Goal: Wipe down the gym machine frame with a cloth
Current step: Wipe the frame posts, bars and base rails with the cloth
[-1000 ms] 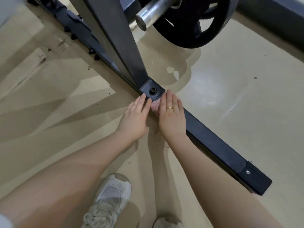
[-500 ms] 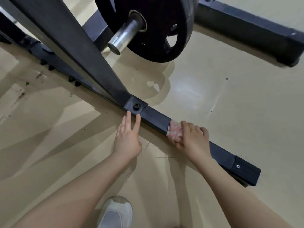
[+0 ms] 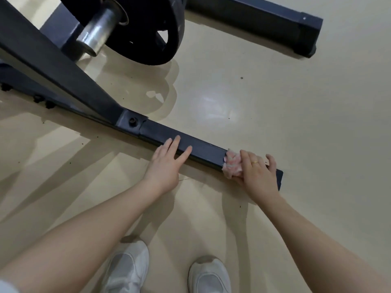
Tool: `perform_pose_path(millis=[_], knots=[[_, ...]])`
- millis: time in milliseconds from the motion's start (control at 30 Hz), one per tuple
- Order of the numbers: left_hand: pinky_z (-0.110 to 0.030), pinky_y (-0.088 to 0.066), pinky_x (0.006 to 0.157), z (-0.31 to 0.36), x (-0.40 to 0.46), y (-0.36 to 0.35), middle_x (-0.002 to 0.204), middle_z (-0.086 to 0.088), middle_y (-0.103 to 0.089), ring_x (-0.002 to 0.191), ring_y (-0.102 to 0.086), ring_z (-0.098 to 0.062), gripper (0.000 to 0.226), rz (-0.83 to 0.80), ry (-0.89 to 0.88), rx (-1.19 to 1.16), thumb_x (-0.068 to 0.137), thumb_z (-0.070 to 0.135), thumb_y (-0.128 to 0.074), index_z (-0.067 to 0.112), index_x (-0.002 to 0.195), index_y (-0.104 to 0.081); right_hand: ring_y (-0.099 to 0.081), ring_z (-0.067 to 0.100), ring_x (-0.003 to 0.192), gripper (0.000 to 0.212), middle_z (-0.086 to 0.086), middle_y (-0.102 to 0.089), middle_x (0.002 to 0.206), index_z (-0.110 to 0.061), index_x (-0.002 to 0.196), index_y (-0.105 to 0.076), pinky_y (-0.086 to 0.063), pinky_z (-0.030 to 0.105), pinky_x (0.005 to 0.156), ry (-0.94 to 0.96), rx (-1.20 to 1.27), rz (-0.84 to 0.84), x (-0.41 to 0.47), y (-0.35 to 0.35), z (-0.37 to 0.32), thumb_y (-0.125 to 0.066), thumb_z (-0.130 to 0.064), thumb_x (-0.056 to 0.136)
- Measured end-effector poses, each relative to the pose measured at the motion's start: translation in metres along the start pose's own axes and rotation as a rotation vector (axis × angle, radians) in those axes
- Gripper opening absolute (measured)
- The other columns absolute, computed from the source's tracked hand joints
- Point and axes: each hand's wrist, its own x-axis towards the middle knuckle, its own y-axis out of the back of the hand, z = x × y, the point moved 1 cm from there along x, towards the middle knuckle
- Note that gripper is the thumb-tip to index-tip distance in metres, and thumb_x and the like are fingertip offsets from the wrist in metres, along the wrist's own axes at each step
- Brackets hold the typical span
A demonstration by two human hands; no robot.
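A dark metal floor bar of the gym machine frame (image 3: 203, 148) runs from the bolted joint (image 3: 132, 120) down to the right. A bunched pink-and-white cloth (image 3: 232, 164) lies on the bar near its end cap. My right hand (image 3: 257, 171) grips the cloth and curls over the bar; it wears a gold ring. My left hand (image 3: 167, 163) lies with straight fingers on the bar, left of the cloth. A slanted upright of the frame (image 3: 53, 68) rises from the joint to the upper left.
A black weight plate (image 3: 152, 28) on a steel sleeve (image 3: 97, 34) hangs above the floor at top centre. Another dark frame bar (image 3: 275, 22) lies at top right. White shoes (image 3: 127, 269) stand on the glossy beige floor below my arms.
My right hand has slid the cloth along the bar from the bolted joint to near the end cap. My left hand has followed to the right along the bar.
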Motion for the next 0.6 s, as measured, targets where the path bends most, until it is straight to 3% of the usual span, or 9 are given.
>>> perform_pose_path(millis=[100, 167, 233, 300, 367, 433, 533, 600], knots=[[-0.036, -0.001, 0.117, 0.005, -0.001, 0.000, 0.156, -0.008, 0.019, 0.145, 0.013, -0.027, 0.079, -0.024, 0.023, 0.006, 0.089, 0.009, -0.042, 0.031, 0.150, 0.004, -0.063, 0.035, 0.081, 0.054, 0.017, -0.066, 0.097, 0.001, 0.112, -0.059, -0.028, 0.044, 0.094, -0.035, -0.018, 0.050, 0.009, -0.006, -0.025, -0.080, -0.020, 0.068], [-0.035, -0.003, 0.117, 0.005, 0.000, 0.003, 0.157, -0.006, 0.018, 0.145, 0.011, -0.025, 0.079, -0.036, 0.025, 0.011, 0.090, 0.010, -0.044, 0.032, 0.150, 0.003, -0.063, 0.039, 0.087, 0.046, 0.022, -0.065, 0.105, 0.006, 0.118, -0.058, -0.034, 0.045, 0.095, 0.106, 0.006, 0.060, 0.016, -0.009, -0.041, -0.056, -0.019, 0.080], [-0.034, -0.006, 0.116, 0.005, 0.001, 0.005, 0.157, -0.005, 0.017, 0.145, 0.010, -0.024, 0.079, -0.036, 0.029, -0.008, 0.090, 0.011, -0.044, 0.033, 0.150, 0.001, -0.063, 0.039, 0.104, 0.053, 0.024, -0.062, 0.120, 0.006, 0.125, -0.057, -0.042, 0.047, 0.099, 0.253, 0.029, 0.058, 0.017, -0.008, -0.034, -0.037, -0.020, 0.083], [-0.034, -0.009, 0.116, 0.005, 0.000, 0.006, 0.158, -0.004, 0.016, 0.145, 0.009, -0.023, 0.079, -0.046, 0.031, -0.025, 0.089, 0.008, -0.043, 0.033, 0.150, 0.000, -0.060, 0.034, 0.115, 0.051, 0.021, -0.057, 0.131, 0.004, 0.130, -0.054, -0.042, 0.044, 0.101, 0.295, 0.036, 0.064, 0.012, -0.010, -0.015, -0.042, -0.015, 0.083], [-0.034, -0.010, 0.116, 0.004, 0.000, 0.006, 0.158, -0.003, 0.015, 0.146, 0.009, -0.022, 0.080, -0.048, 0.034, -0.051, 0.088, 0.003, -0.040, 0.034, 0.150, -0.001, -0.058, 0.037, 0.118, 0.049, 0.025, -0.054, 0.132, 0.008, 0.129, -0.052, -0.040, 0.046, 0.102, 0.168, 0.034, 0.052, -0.001, -0.007, -0.008, -0.048, -0.005, 0.082], [-0.033, -0.011, 0.116, 0.001, 0.000, 0.006, 0.158, -0.001, 0.015, 0.146, 0.009, -0.020, 0.079, -0.051, 0.034, -0.089, 0.087, 0.000, -0.037, 0.032, 0.150, -0.002, -0.054, 0.043, 0.120, 0.051, 0.029, -0.053, 0.132, 0.013, 0.128, -0.051, -0.044, 0.049, 0.098, 0.131, 0.049, 0.000, -0.012, -0.004, -0.026, -0.034, -0.002, 0.082], [-0.030, -0.005, 0.118, -0.003, -0.001, 0.008, 0.159, 0.000, 0.010, 0.146, 0.007, -0.017, 0.076, -0.038, 0.025, -0.133, 0.089, 0.000, -0.037, 0.021, 0.151, 0.001, -0.053, 0.040, 0.123, 0.050, 0.027, -0.052, 0.135, 0.010, 0.128, -0.053, -0.043, 0.047, 0.098, 0.344, 0.162, -0.027, -0.002, 0.000, -0.072, -0.033, -0.007, 0.085], [-0.029, 0.000, 0.118, -0.009, -0.009, 0.014, 0.159, 0.002, 0.007, 0.146, 0.007, -0.014, 0.074, -0.005, 0.029, -0.146, 0.090, 0.001, -0.037, 0.018, 0.151, 0.003, -0.048, 0.039, 0.128, 0.048, 0.027, -0.045, 0.140, 0.010, 0.132, -0.048, -0.039, 0.044, 0.104, 0.474, 0.247, -0.022, 0.022, 0.009, -0.099, -0.045, -0.002, 0.086]])
